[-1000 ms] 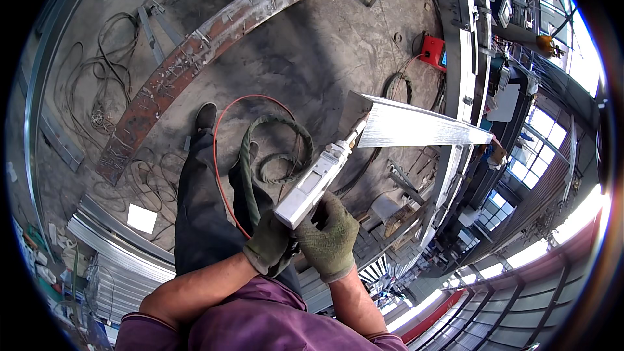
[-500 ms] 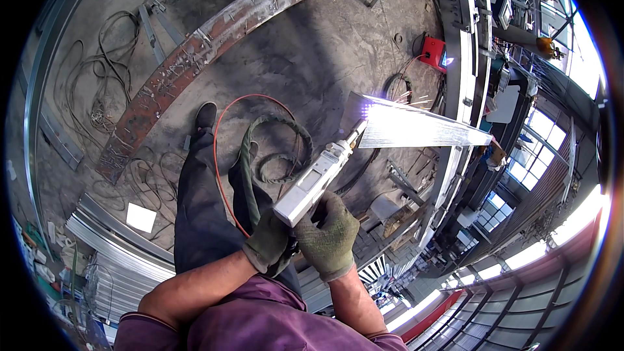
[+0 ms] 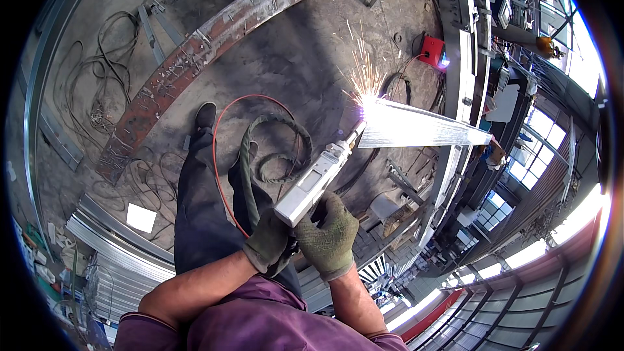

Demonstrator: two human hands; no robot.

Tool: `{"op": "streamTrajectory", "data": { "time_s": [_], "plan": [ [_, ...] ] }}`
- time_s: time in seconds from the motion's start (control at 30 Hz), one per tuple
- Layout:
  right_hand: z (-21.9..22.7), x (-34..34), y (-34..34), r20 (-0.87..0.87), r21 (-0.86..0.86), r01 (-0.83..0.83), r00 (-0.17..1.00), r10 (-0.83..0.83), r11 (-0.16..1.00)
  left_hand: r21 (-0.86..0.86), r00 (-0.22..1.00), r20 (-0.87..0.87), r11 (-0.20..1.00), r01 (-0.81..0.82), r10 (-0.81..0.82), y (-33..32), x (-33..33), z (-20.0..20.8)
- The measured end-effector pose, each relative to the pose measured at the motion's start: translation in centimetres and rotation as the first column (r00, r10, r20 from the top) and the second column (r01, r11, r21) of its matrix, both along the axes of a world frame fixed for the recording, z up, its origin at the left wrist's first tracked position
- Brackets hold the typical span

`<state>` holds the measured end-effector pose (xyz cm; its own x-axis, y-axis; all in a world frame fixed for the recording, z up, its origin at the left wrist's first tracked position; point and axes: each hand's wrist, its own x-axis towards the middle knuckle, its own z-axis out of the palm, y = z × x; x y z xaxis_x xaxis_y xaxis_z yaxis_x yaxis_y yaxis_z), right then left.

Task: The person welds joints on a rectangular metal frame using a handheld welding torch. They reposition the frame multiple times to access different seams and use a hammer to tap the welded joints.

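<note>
Both my hands, in green-grey work gloves, grip a white boxy handheld welding gun [image 3: 314, 182]. My left hand [image 3: 268, 242] is closed at its rear end, and my right hand [image 3: 329, 234] wraps its underside; some fingers are hidden beneath it. The gun's narrow nozzle points up and right to the near end of a bright metal beam [image 3: 422, 125]. A white-violet glare burns where nozzle and beam meet, hiding the exact contact. Orange sparks [image 3: 364, 75] fan upward from it. A dark sheathed hose [image 3: 246, 156] and a thin red cable [image 3: 216, 156] loop beside my legs.
A rusty curved steel beam [image 3: 195, 49] arcs across the floor ahead. A red box-shaped machine [image 3: 432, 51] stands beyond the metal beam, near a long steel frame [image 3: 455, 45]. Stacked metal profiles [image 3: 120, 247] lie at left, with tangled cables [image 3: 107, 58] farther off.
The sparks have grown from a few short streaks toward the right into a tall orange fan pointing upward. My hands and the welding gun have hardly moved.
</note>
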<state>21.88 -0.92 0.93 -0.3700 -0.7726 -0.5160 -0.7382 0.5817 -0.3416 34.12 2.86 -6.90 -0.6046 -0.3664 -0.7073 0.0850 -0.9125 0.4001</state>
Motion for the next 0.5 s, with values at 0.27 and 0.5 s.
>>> {"op": "streamTrajectory", "data": {
  "time_s": [0.27,0.5],
  "plan": [
    [0.0,0.1,0.2,0.020,0.008,0.045,0.999,-0.045,0.999,-0.510,0.991,0.112,0.851,0.126,-0.079,2.5,-0.3,-1.9],
    [0.1,0.0,0.4,0.049,0.013,0.053,0.997,-0.054,0.999,-0.426,0.994,0.095,0.899,0.096,-0.061,2.8,-0.5,-1.8]
  ]
}}
